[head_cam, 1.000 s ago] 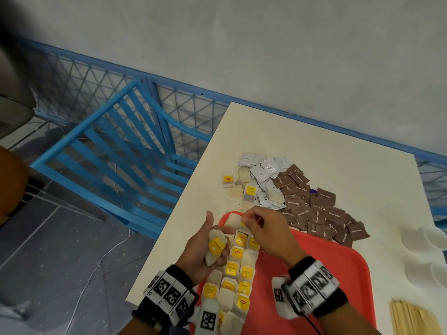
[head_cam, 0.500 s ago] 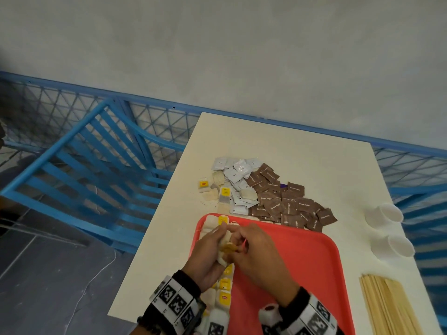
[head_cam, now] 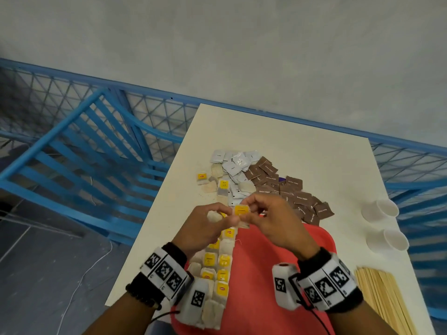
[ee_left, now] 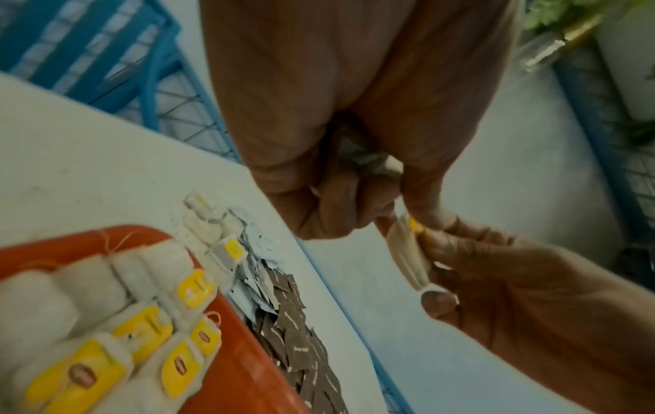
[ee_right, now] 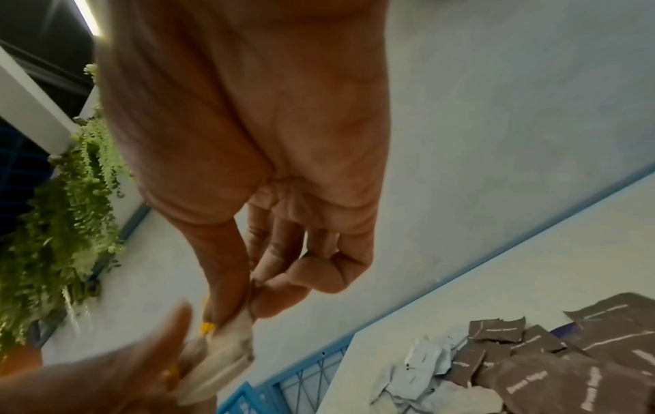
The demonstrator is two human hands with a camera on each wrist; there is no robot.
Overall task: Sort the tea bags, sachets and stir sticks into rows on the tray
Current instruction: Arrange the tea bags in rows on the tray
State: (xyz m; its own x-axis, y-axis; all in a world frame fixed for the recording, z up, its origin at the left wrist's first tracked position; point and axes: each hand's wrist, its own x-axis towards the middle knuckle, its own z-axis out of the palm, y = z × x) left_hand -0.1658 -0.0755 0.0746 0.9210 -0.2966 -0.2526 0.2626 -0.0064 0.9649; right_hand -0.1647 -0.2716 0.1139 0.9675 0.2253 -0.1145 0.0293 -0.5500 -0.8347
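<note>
**Pinching one tea bag between both hands above the tray**

Seen from the head: left hand and right hand both pinching a single tea bag, held in the air over the far end of the red tray. Below, two rows of tea bags laid along the tray's left side. Beyond the tray, on the table, a loose heap: white sachets, brown sachets, a few stray tea bags. Stir sticks at the right, apart from the tray; two white cups near them.

Seen from the left wrist: left fingers curled at the bag's top, right fingertips closing on its lower edge.

Seen from the right wrist: thumb and forefinger pressed on the bag's paper; yellow tag peeking beside them.

Likely very light, soft and easy to tear; string prone to tangle. Best taken by the sealed paper edge or the tag, never squeezed at the filled middle.
</note>
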